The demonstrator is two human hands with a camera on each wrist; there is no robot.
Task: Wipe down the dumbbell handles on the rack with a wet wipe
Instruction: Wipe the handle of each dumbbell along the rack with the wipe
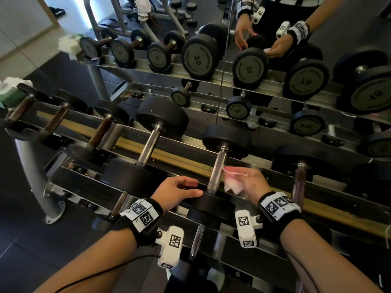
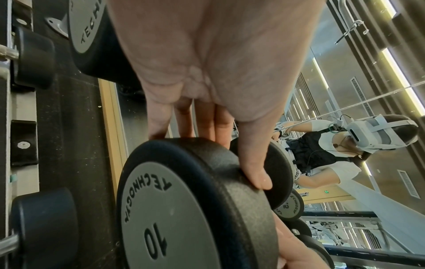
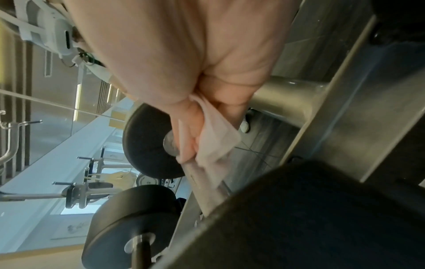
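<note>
Head view has us standing over the rack, our left hand cupped on the near black weight of one dumbbell, fingers curved over its rim and thumb laid along its edge. Our right hand holds a white wet wipe bunched in its curled fingers, pressed to the lower part of that dumbbell's steel handle, just beyond the left hand's grip.

Left wrist view adds what the head view hides: the gripped weight's grey face is marked 10, and the thumb lies over the rim while the fingers reach behind it. From the right wrist view we see the wipe trailing from the fingers down along the handle, with the far weight behind the hand; a dark blurred weight fills the lower corner and hides the handle's near end.

Left of the grip sit a bigger dumbbell and several small ones with brown handles. To the right another dumbbell's handle stands close by. Behind the rack a mirror shows more dumbbells and our hands.
</note>
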